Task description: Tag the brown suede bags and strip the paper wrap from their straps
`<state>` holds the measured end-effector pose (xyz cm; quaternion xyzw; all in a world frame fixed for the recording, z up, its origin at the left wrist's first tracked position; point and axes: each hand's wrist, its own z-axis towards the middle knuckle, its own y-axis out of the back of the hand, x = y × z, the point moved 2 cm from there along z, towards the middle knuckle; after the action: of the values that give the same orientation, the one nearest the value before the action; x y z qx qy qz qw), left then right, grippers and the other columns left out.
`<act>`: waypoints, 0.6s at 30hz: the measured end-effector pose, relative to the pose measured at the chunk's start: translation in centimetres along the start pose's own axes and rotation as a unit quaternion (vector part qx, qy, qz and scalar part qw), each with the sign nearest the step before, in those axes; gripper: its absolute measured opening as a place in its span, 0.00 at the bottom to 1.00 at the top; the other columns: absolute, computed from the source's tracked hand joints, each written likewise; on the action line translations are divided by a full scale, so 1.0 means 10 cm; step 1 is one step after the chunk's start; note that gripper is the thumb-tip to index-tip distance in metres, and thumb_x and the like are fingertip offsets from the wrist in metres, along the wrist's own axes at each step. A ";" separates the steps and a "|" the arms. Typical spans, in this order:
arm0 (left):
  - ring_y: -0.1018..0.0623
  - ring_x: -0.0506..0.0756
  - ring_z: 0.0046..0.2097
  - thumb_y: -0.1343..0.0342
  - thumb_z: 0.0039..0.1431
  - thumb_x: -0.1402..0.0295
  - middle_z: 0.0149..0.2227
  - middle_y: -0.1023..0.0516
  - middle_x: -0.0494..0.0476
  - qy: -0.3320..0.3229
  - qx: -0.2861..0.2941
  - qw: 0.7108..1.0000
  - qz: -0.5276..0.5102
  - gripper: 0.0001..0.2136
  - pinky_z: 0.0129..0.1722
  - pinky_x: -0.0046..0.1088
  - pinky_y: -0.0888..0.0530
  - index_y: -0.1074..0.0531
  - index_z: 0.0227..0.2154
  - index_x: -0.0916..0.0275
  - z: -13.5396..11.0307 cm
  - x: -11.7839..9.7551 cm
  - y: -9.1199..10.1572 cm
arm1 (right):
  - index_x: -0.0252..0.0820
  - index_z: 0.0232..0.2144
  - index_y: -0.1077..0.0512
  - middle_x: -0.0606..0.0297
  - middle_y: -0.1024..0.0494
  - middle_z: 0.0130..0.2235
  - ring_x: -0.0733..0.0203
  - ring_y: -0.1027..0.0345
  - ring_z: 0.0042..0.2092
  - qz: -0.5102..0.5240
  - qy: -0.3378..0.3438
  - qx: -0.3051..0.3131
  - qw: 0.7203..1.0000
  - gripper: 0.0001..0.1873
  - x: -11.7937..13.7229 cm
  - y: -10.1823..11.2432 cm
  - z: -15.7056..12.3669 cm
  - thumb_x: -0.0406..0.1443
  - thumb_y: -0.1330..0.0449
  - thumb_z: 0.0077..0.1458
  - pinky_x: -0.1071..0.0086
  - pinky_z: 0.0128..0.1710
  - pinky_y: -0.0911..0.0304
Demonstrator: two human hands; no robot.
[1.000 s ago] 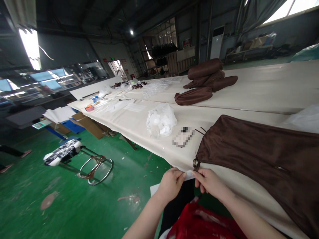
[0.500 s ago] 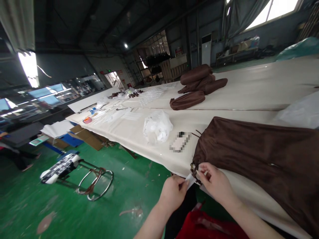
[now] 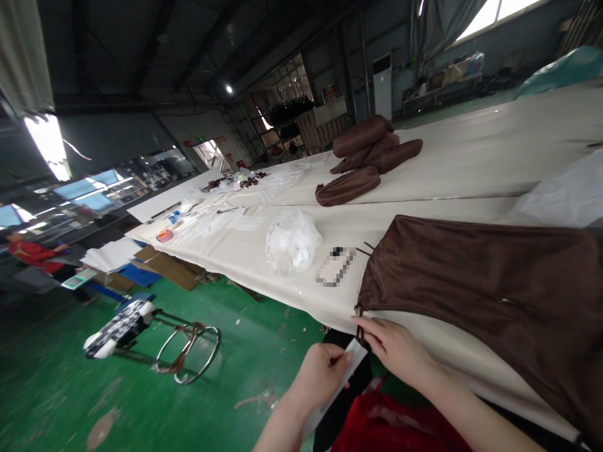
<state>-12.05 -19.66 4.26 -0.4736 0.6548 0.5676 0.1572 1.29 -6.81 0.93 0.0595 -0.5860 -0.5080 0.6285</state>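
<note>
A brown fabric piece [image 3: 475, 282] lies flat on the long cream table [image 3: 424, 182], its corner at the front edge. My left hand [image 3: 320, 376] is closed on a small white paper tag [image 3: 352, 361] below the table edge. My right hand [image 3: 396, 345] is at the fabric's corner, its fingers pinched on the dark loop or cord [image 3: 360, 314] there.
A crumpled clear plastic bag [image 3: 292, 242] and a small blurred item [image 3: 334, 267] lie left of the fabric. Rolled brown bundles [image 3: 367, 154] sit further back. A tipped stool [image 3: 155, 342] lies on the green floor, with cardboard boxes [image 3: 160, 263] and a person in red [image 3: 35, 257] beyond.
My left hand has dropped below the table edge with the white tag. My right hand has stayed at the fabric's corner. The view has shifted slightly left.
</note>
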 end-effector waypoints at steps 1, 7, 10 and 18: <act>0.30 0.50 0.21 0.54 0.60 0.52 0.19 0.26 0.53 0.009 0.012 1.000 0.003 0.23 0.20 0.23 0.42 0.31 0.19 0.65 -0.02 0.02 0.01 | 0.52 0.56 0.34 0.63 0.23 0.47 0.57 0.28 0.45 0.005 0.012 0.023 1.000 0.24 -0.01 0.00 0.00 0.30 0.52 0.59 0.62 0.47 0.34; 0.32 0.50 0.23 0.55 0.61 0.54 0.21 0.25 0.53 0.008 -0.006 1.000 0.026 0.23 0.23 0.24 0.41 0.29 0.20 0.66 -0.08 0.12 0.08 | 0.50 0.45 0.26 0.65 0.21 0.44 0.57 0.27 0.44 0.006 0.011 0.063 0.998 0.17 0.01 -0.01 0.05 0.31 0.50 0.59 0.63 0.46 0.34; 0.32 0.50 0.24 0.55 0.62 0.54 0.22 0.26 0.53 -0.001 -0.030 0.999 0.026 0.23 0.23 0.24 0.42 0.29 0.21 0.65 -0.03 0.14 0.07 | 0.48 0.44 0.26 0.64 0.21 0.43 0.57 0.27 0.43 0.000 0.009 0.065 0.998 0.16 0.02 -0.05 0.08 0.31 0.50 0.59 0.63 0.46 0.34; 0.31 0.50 0.24 0.55 0.62 0.59 0.20 0.26 0.53 -0.020 -0.074 0.995 0.071 0.20 0.25 0.24 0.41 0.29 0.19 0.65 0.13 -0.02 0.08 | 0.48 0.45 0.26 0.63 0.21 0.42 0.56 0.27 0.43 -0.005 0.017 0.038 0.999 0.17 0.00 -0.08 0.09 0.30 0.49 0.59 0.64 0.45 0.35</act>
<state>-13.07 -18.49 4.46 -0.4247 0.6398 0.6335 0.0946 0.11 -6.76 0.67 0.0944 -0.5939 -0.4874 0.6330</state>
